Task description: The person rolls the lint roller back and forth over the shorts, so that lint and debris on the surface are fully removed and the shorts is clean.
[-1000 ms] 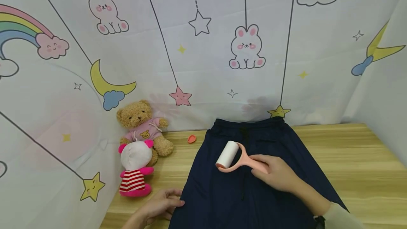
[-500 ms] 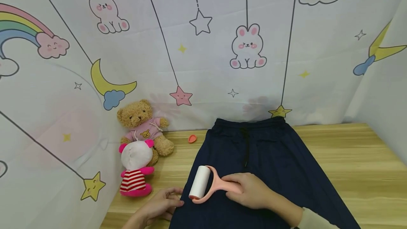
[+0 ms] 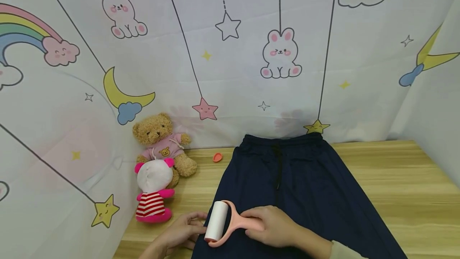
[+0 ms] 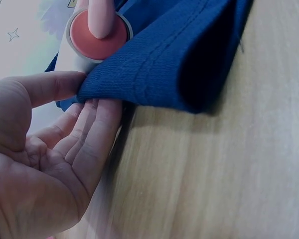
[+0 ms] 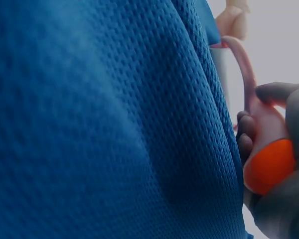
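Note:
Navy drawstring shorts (image 3: 305, 195) lie spread on the wooden table, waistband toward the back wall. My right hand (image 3: 273, 227) grips the peach handle of a lint roller (image 3: 217, 221), whose white roll rests on the shorts by their left edge. In the right wrist view the fingers wrap the handle (image 5: 266, 127), partly hidden by blue fabric (image 5: 114, 124). My left hand (image 3: 179, 231) holds that left edge; in the left wrist view the thumb is above the cloth (image 4: 144, 64) and the fingers are beneath, close to the roller's red end cap (image 4: 82, 37).
A teddy bear (image 3: 158, 143) in a pink top sits at the back left, with a pink-and-white plush toy (image 3: 154, 191) before it. A small orange ring-shaped piece (image 3: 217, 157) lies left of the waistband. A printed cloth backdrop (image 3: 237, 71) borders the wooden table (image 3: 413, 187).
My right hand has moved the lint roller left and toward me, from the upper middle of the shorts to their left edge beside my left hand. The left hand has stayed in place.

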Action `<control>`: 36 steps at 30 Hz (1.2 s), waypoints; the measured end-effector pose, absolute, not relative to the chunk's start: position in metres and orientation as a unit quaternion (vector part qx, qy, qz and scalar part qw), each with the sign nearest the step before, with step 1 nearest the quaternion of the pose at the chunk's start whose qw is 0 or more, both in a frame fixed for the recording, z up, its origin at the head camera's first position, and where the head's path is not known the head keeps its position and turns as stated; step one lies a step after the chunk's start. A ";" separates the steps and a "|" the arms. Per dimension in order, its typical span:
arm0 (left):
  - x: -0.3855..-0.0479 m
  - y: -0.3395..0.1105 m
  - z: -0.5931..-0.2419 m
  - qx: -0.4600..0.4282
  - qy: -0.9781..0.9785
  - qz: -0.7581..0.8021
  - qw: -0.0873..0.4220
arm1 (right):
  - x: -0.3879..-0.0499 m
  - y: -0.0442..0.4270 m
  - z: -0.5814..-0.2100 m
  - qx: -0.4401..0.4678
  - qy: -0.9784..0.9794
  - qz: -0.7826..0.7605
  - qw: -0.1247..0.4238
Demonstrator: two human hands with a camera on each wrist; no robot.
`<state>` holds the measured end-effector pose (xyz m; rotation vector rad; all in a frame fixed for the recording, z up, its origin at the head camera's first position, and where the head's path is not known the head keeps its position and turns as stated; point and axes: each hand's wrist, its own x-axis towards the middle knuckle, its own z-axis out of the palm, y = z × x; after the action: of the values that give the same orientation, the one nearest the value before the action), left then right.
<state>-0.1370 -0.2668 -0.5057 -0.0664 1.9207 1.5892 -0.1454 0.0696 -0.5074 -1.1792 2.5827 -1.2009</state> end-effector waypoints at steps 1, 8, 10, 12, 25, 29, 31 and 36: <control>-0.137 -0.267 -0.505 -0.026 0.731 0.603 0.319 | -0.145 0.069 -0.507 -0.381 0.839 -0.388 0.032; -0.137 -0.265 -0.504 -0.025 0.733 0.603 0.315 | -0.144 0.071 -0.507 -0.377 0.846 -0.375 0.030; -0.137 -0.265 -0.505 -0.022 0.732 0.605 0.312 | -0.143 0.074 -0.508 -0.375 0.848 -0.374 0.028; -0.137 -0.265 -0.506 -0.020 0.732 0.607 0.309 | -0.141 0.077 -0.508 -0.371 0.849 -0.374 0.029; -0.137 -0.265 -0.506 -0.013 0.735 0.606 0.303 | -0.130 0.111 -0.504 -0.362 0.855 -0.371 0.009; -0.137 -0.265 -0.504 -0.015 0.734 0.605 0.307 | -0.126 0.123 -0.502 -0.361 0.858 -0.366 0.003; -0.138 -0.265 -0.504 -0.015 0.734 0.605 0.310 | -0.123 0.129 -0.502 -0.358 0.859 -0.365 0.003; -0.138 -0.267 -0.504 -0.015 0.732 0.604 0.315 | -0.119 0.147 -0.503 -0.348 0.860 -0.374 0.012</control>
<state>-0.1379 -0.2666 -0.5035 -0.0397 1.9300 1.5904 -0.1188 0.1466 -0.5029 -1.0837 2.6800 -1.1653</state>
